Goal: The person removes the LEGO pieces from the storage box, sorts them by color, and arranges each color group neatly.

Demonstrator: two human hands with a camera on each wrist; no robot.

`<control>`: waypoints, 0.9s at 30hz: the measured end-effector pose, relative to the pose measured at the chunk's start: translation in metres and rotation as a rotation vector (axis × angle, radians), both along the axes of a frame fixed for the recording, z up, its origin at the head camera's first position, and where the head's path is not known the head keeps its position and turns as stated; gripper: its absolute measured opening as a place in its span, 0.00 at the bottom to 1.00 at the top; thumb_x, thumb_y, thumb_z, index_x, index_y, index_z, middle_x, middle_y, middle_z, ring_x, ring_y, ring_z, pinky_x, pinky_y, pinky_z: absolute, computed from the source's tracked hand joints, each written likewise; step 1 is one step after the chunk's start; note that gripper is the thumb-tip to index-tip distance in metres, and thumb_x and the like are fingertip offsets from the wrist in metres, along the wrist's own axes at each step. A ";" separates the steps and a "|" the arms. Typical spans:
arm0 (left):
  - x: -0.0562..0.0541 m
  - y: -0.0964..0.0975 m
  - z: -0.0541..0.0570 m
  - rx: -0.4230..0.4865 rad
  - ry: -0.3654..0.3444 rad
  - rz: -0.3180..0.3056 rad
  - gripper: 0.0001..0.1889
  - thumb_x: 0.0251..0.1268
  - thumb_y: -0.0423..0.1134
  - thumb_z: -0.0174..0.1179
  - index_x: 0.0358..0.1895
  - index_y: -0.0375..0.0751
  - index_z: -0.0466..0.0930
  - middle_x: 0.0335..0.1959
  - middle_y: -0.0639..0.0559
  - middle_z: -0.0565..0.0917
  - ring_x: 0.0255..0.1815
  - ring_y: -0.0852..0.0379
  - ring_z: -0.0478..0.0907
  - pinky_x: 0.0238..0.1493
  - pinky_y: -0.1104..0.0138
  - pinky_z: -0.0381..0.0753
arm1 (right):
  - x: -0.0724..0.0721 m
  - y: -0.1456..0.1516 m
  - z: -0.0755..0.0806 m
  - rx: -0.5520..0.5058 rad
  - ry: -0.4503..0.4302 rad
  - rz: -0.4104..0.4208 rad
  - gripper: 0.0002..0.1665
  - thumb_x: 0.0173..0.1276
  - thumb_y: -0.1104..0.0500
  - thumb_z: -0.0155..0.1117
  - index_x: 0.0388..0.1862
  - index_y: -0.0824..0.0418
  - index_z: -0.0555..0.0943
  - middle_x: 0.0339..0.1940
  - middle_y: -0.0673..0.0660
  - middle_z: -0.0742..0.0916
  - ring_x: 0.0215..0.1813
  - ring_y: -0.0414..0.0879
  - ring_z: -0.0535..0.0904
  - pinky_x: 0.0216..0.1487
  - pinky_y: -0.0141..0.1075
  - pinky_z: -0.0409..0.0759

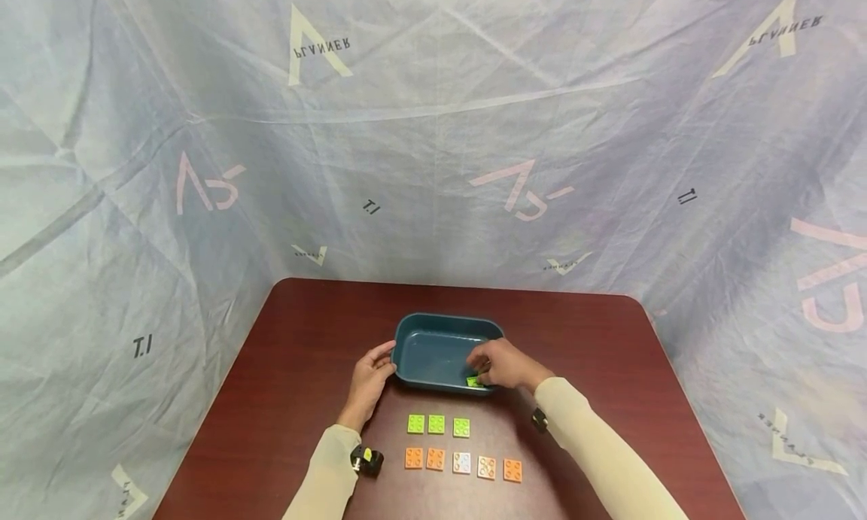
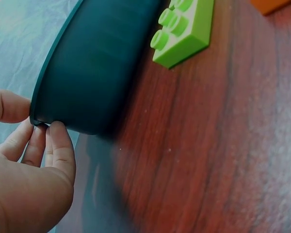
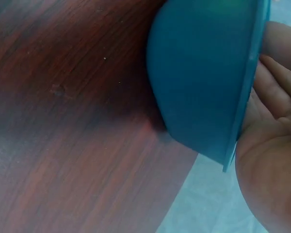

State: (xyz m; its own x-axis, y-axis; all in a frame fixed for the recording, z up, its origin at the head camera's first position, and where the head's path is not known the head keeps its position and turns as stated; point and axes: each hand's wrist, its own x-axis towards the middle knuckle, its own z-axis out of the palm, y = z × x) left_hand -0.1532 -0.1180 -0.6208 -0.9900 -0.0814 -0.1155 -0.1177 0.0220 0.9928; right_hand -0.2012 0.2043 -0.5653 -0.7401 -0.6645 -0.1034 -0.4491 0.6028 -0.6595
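Note:
A dark teal plastic tub (image 1: 447,388) stands on the table. My left hand (image 1: 369,377) pinches its left rim; in the left wrist view, the thumb and fingers meet at the edge of the tub (image 2: 87,73). Inside the tub's right front corner, my right hand (image 1: 504,363) holds a lime-green toy brick (image 1: 473,381) by the fingertips. In the right wrist view the tub wall (image 3: 199,77) hides the brick and most fingertips. Three more green bricks lie in a row before the tub, the middle green brick (image 1: 436,424) among them.
Nearer the front edge is a row of several orange bricks, including an orange brick (image 1: 512,470) at its right end and a pale-looking brick (image 1: 462,463) in the middle. The reddish-brown table (image 1: 305,317) is enclosed by grey printed cloth (image 1: 433,166).

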 end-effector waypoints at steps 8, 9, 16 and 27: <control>0.001 -0.003 -0.004 0.029 0.013 -0.012 0.27 0.72 0.25 0.60 0.73 0.36 0.76 0.70 0.34 0.76 0.67 0.37 0.75 0.50 0.71 0.79 | -0.007 -0.006 -0.005 0.096 0.029 0.080 0.21 0.62 0.72 0.76 0.55 0.61 0.90 0.48 0.55 0.93 0.47 0.44 0.91 0.46 0.36 0.88; 0.001 -0.003 -0.004 0.035 0.016 -0.014 0.27 0.72 0.25 0.60 0.73 0.36 0.76 0.70 0.34 0.76 0.67 0.36 0.75 0.49 0.72 0.78 | -0.008 -0.006 -0.005 0.111 0.038 0.087 0.21 0.62 0.72 0.76 0.55 0.60 0.90 0.48 0.53 0.93 0.47 0.42 0.90 0.46 0.35 0.88; -0.001 -0.004 -0.003 0.041 0.030 -0.012 0.27 0.72 0.25 0.60 0.73 0.34 0.76 0.70 0.33 0.76 0.67 0.35 0.75 0.50 0.70 0.79 | -0.009 -0.011 0.000 0.148 0.028 0.116 0.20 0.63 0.71 0.76 0.54 0.58 0.91 0.49 0.53 0.93 0.48 0.43 0.90 0.47 0.37 0.88; 0.000 -0.004 -0.005 0.008 0.027 -0.024 0.27 0.73 0.27 0.61 0.74 0.37 0.76 0.71 0.35 0.76 0.69 0.37 0.75 0.52 0.68 0.79 | -0.013 -0.022 -0.004 0.231 0.056 0.143 0.19 0.62 0.71 0.74 0.49 0.55 0.93 0.44 0.48 0.94 0.45 0.38 0.89 0.45 0.34 0.87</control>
